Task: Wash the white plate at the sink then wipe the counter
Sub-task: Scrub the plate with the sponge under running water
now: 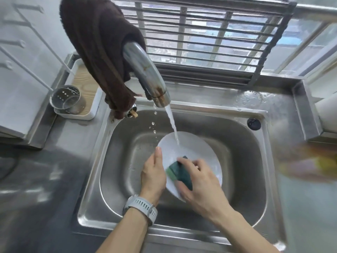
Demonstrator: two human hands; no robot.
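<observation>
Head view, looking down into the steel sink (116, 179). The white plate (197, 148) is held tilted inside the basin, not resting flat as far as I can tell. The left hand (153, 175) grips the plate's left rim, thumb lying along the edge, fingers hidden behind it. The right hand (200, 181) has its grip closed round a green sponge (179, 171), pressing it against the plate's face. Water runs from the faucet (145, 73) and lands on the upper part of the plate. A brown cloth (98, 52) hangs over the faucet neck (likely the thing for wiping later). A metal utensil holder (67, 99) stands in a white tray (92, 108) at the left, on the desk (42, 179), which looks wet and streaked. Washing is under way; the wipe is not yet begun. Risks, as I judge them: the plate is wet and held at one rim only, so a hard push from the sponge could twist it out of the left hand and knock it on the basin. The stream striking a tilted surface could also throw spray over the desk.
</observation>
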